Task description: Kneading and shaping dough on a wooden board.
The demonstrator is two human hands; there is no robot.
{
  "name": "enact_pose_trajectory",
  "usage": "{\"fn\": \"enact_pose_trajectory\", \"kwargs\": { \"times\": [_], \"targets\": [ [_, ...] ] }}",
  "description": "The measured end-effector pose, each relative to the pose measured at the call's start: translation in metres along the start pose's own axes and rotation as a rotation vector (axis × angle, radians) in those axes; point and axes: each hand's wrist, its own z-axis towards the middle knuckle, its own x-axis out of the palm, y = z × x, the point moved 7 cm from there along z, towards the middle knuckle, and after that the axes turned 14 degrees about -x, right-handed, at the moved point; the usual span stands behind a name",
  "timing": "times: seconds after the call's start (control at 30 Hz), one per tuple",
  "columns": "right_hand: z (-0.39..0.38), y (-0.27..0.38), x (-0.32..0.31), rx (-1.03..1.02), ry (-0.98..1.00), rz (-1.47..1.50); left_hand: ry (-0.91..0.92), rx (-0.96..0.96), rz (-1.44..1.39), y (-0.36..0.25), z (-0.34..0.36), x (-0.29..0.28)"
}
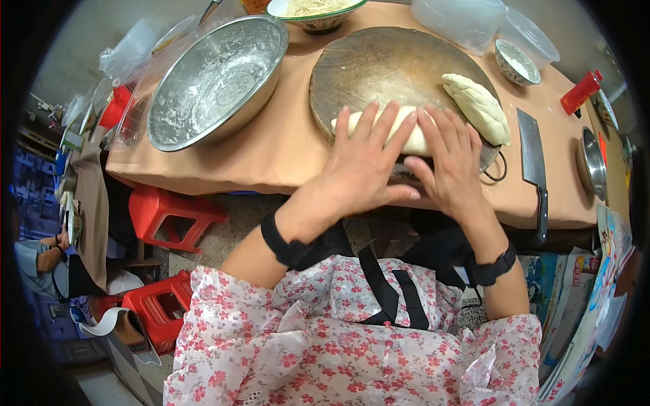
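Observation:
A pale log of dough (414, 141) lies along the near edge of a round wooden chopping board (379, 57). Both palms rest on it side by side. My left hand (364, 162) covers its left part, fingers stretched forward and thumb pointing right. My right hand (450, 159) lies over the right end, with its fingers extended and its thumb apart; the dough beneath the hands is hidden. A second, lumpy piece of dough (477, 111) sits at the board's right edge, beside my right hand and untouched.
Left of the board stands a large floury metal basin (254, 98). A cleaver (533, 149) lies to the right, its handle past the table edge. Beyond are a flour bowl (520, 76), red bottle (580, 93) and steel bowl (591, 166). Red stools (162, 206) stand lower left; another person's arm (49, 257) shows far left.

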Motion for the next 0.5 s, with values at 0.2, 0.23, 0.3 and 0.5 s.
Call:
{"fn": "enact_pose_trajectory", "kwargs": {
  "times": [0.2, 0.23, 0.3, 0.5],
  "targets": [
    [0.039, -0.039, 0.010, 0.100, 0.064, 0.204, 0.203, -0.108, -0.081, 0.025, 0.051, 0.010],
    [0.039, -0.041, 0.012, 0.102, 0.062, 0.202, 0.202, -0.105, -0.081, 0.025, 0.051, 0.011],
    [0.037, -0.043, 0.016, 0.103, 0.064, 0.200, 0.175, -0.086, -0.087, 0.025, 0.049, 0.012],
    [0.007, -0.007, -0.001, -0.022, -0.042, 0.019, -0.046, 0.007, 0.043, 0.006, 0.006, 0.001]
  ]
}}
